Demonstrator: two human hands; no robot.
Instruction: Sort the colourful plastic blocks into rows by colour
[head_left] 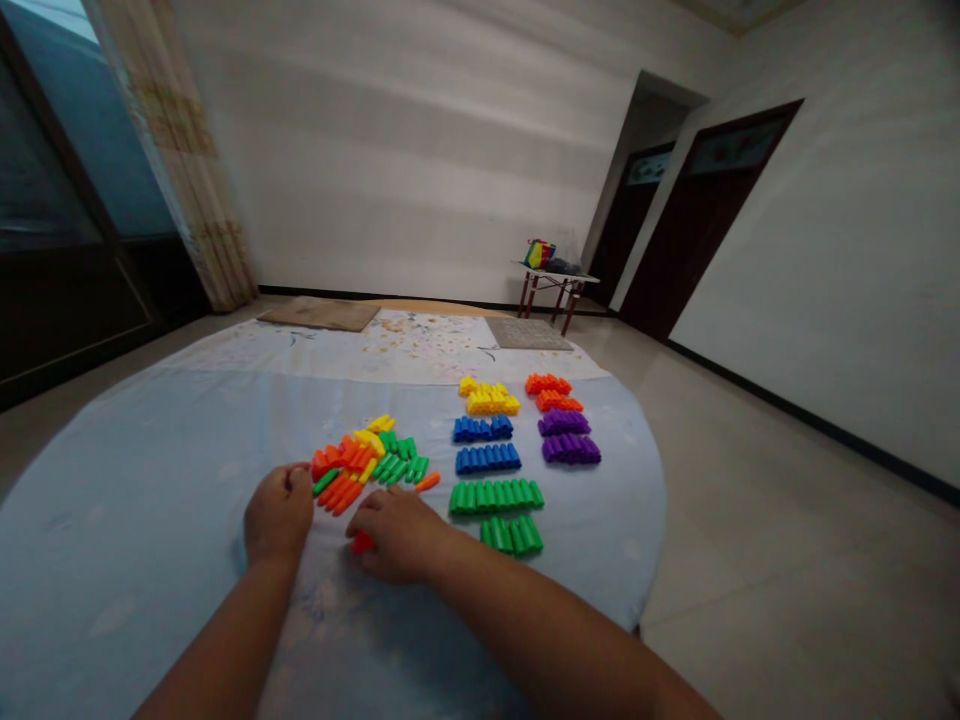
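Note:
My left hand [279, 515] rests with curled fingers at the left edge of a loose pile of short plastic pieces. Whatever its fingertips hold, if anything, is hidden. The pile has orange pieces [345, 490], green pieces [401, 467] and yellow pieces [369, 440]. A single green piece [325, 482] lies beside the left fingertips. Just in front of the pile, my right hand [401, 535] is closed over a red plastic piece [362, 542], low over the cloth. One orange piece [428, 481] lies apart, beyond the right hand.
Right of the pile lie sorted rows: green [496, 496], blue [487, 459], yellow [493, 400], purple [571, 449] and orange [548, 384]. A pale blue cloth [150, 480] covers the round table. Boards [322, 314] lie at its far side; a small side table [559, 276] stands beyond.

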